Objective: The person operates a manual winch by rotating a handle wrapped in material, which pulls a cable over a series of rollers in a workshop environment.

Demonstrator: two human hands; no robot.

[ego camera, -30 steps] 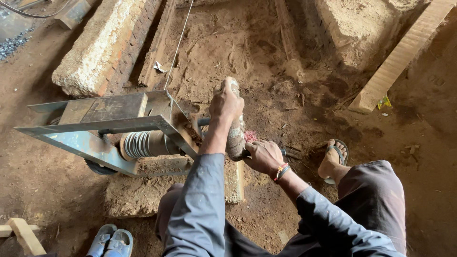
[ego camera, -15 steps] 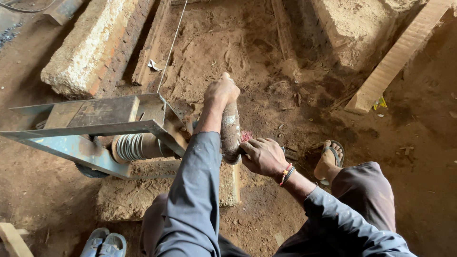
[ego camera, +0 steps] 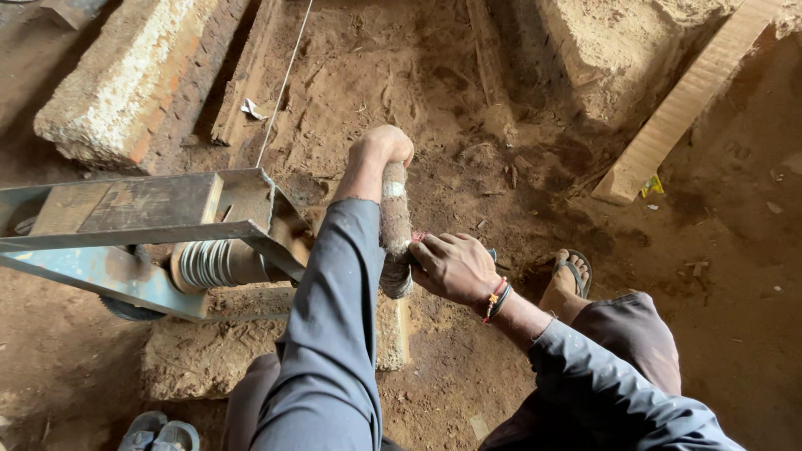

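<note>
Since the earlier frame the left hand [ego camera: 383, 147] has slid up to the top end of the upright spindle [ego camera: 395, 230] and the view has drawn closer, with the metal frame [ego camera: 150, 219] now filling more of the left edge. At far left a rough stone block [ego camera: 117, 79] lies on the dirt floor [ego camera: 434, 92], and a thin white string [ego camera: 284, 83] runs down from above to the frame. Under the frame sits a ribbed metal spool [ego camera: 209, 263], and below it another worn stone slab [ego camera: 200, 355]. A pair of grey sandals [ego camera: 159, 436] shows at the bottom edge. Just right of the frame, the left hand is closed in a fist round the spindle's top, while the spindle, wrapped in brownish fibre, stands nearly upright between both hands. The right hand [ego camera: 451, 267], wearing a red-and-black wrist thread [ego camera: 496, 298], has its fingers curled against the spindle's lower part; whether it holds something more I cannot tell. Further right a sandalled foot [ego camera: 568, 280] rests on the dirt, and a wooden plank [ego camera: 689, 96] leans at upper right.
</note>
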